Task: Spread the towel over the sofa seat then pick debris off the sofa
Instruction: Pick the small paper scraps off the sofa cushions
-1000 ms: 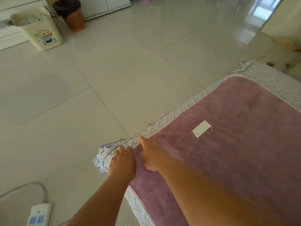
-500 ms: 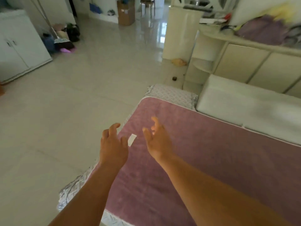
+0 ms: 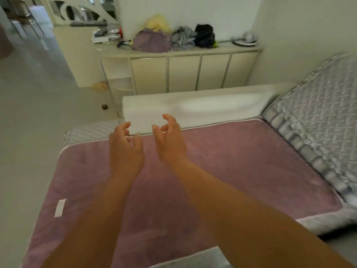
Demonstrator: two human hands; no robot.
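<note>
Because the sofa seat (image 3: 92, 133) is meant to be covered, the mauve towel (image 3: 241, 171) lies flat across nearly all of it, its pale piped edge running along the foot of the white back cushion (image 3: 202, 107), with only a strip of grey quilted cover showing at the far left corner and along the near edge. To the right, the quilted side cushion (image 3: 316, 120) slopes up beside the towel. By the look of it, the spreading step is close to finished and the search for debris comes next; nothing I can call debris shows on the cloth apart from a small white label (image 3: 60, 207) near the left edge, which looks stitched on rather than loose, though I cannot be sure.

Both forearms reach forward from the bottom of the view, side by side, over the middle of the towel. The left hand (image 3: 125, 149) hangs above the cloth with fingers loosely curled and parted, holding nothing. The right hand (image 3: 170, 140) is just beside it, thumb turned inward and fingers half bent, equally empty. Neither hand appears to touch the towel; both are raised toward its far edge by the back cushion.
</note>
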